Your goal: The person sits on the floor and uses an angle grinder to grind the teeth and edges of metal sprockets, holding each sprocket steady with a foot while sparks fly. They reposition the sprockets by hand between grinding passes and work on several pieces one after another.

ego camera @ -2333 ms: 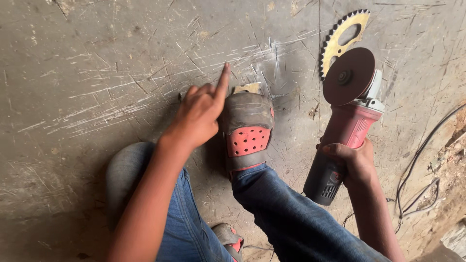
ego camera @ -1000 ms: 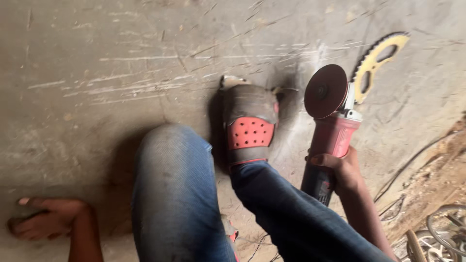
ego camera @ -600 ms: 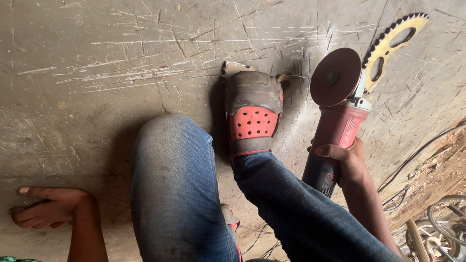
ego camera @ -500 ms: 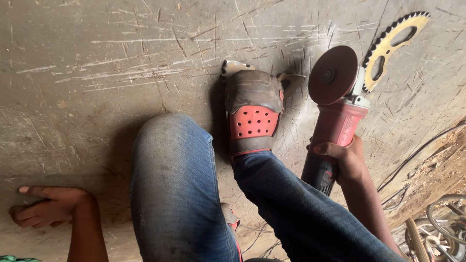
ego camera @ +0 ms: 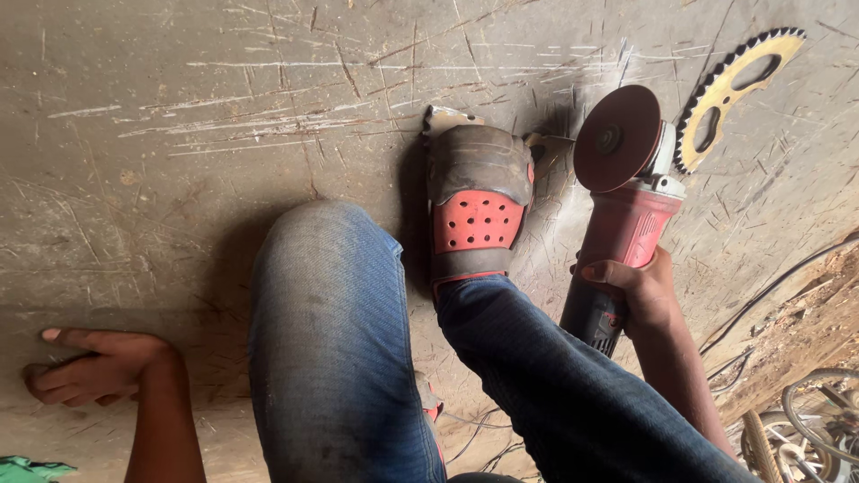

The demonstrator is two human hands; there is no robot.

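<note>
A: Broadly, the scratched concrete floor (ego camera: 179,179) fills most of the view: grey-brown, matte, scored with pale straight scrape lines and strewn with bits of straw.

B: Noted. Next in size?

A: Two legs in faded blue jeans (ego camera: 331,358), knees bent. The right foot wears a worn grey and red perforated sandal (ego camera: 474,210), planted flat on a thin metal piece (ego camera: 446,116) whose pale corners stick out past the toe and at the sandal's right. Judgement: the foot serves as a clamp, pinning the piece to the floor.

B: Tool?

A: Red angle grinder (ego camera: 626,224), dark rear body, round rust-brown abrasive disc (ego camera: 617,136) facing the camera. It sits just right of the sandal, disc lifted clear of the floor as far as I can tell. The right hand (ego camera: 640,291) is wrapped tight around the grinder's body, thumb over the top. Judgement: grip far back, keeps fingers away from the disc.

B: Other hand?

A: Left hand (ego camera: 89,371) lies at lower left, well apart from the tool, fingers loosely spread and pressed on the floor, holding nothing. It reads as a brace for body weight.

B: Smaller items?

A: Yellowish toothed sprocket (ego camera: 734,89) with cut-outs lies flat beyond the disc. Dark cables (ego camera: 769,295) trail at right beside a dirt patch; a spoked wheel (ego camera: 823,416) shows at the lower right corner.
</note>
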